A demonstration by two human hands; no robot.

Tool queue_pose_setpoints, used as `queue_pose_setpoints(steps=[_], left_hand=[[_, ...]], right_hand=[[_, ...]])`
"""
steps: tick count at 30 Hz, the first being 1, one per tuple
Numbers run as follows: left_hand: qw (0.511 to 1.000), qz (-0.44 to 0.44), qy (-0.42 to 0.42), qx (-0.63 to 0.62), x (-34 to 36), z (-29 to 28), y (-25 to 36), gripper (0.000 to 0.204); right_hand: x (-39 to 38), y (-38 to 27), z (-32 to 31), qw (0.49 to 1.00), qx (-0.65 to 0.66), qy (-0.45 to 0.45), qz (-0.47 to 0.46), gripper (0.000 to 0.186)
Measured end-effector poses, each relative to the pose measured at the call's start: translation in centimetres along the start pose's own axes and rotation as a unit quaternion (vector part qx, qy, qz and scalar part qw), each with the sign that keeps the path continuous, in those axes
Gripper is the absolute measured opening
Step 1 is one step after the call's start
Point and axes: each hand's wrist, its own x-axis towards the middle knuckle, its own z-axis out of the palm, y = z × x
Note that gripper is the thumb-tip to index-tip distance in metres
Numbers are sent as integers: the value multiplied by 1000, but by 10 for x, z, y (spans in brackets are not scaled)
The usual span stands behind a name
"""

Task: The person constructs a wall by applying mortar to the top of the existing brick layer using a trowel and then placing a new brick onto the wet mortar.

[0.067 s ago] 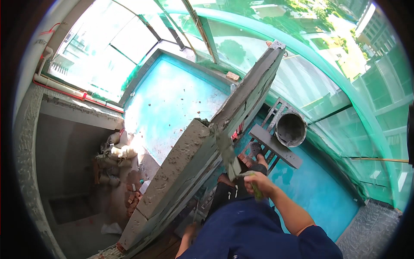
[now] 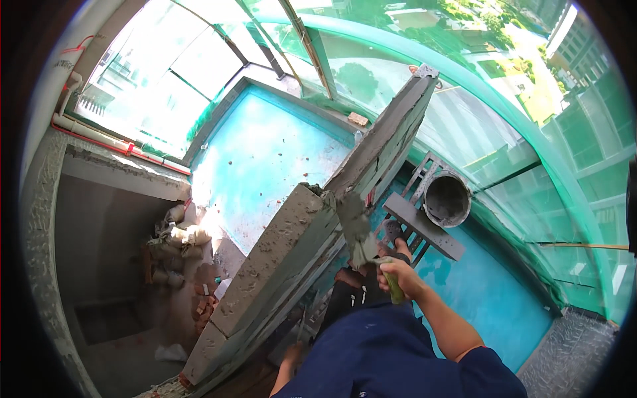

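My right hand (image 2: 402, 278) is closed round the yellow-green handle of a trowel (image 2: 360, 239). Wet grey mortar coats its blade, whose tip is close to the mortar-smeared end of a large grey block (image 2: 265, 259) on top of the wall. Low on the near side of that wall is my left hand (image 2: 290, 357), its fingers partly in shadow beside a greyish flat thing; whether it grips anything is unclear. A round bucket (image 2: 448, 198) with mortar-caked walls stands to the right, beside a long grey block (image 2: 424, 227) lying across a slatted stand.
The higher wall section (image 2: 385, 132) runs away to the far right. Beyond the wall lies a blue-coated floor (image 2: 265, 152) with scattered crumbs. Sacks (image 2: 176, 242) and broken red bricks (image 2: 204, 312) lie at left. Green netting (image 2: 564, 179) borders the right side.
The trowel has turned in my right hand, so its blade shows broader and its handle stands more upright. The left hand has hardly moved.
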Motion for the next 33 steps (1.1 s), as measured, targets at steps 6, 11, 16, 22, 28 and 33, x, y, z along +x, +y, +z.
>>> queue_pose_setpoints(steps=[6,11,16,22,28,33], left_hand=[[959,113,11,261,55,6,-34,51],[975,115,22,187,58,-12,-37,47],[951,191,32,241,15,-16,-13,44],[957,130,0,258,38,-18,-23,43],[955,97,-13,281,48,-24,-62,43],[937,90,-31,335,52,-31,-54,43]], right_hand=[[23,-20,23,954,-242,-5,-178,24],[116,69,40,972,-184,46,-140,22],[217,148,74,879,-367,190,-236,36],[225,186,111,873,-346,301,-165,46],[139,181,53,865,-428,194,-175,38],[188,163,27,863,-419,210,-189,36]])
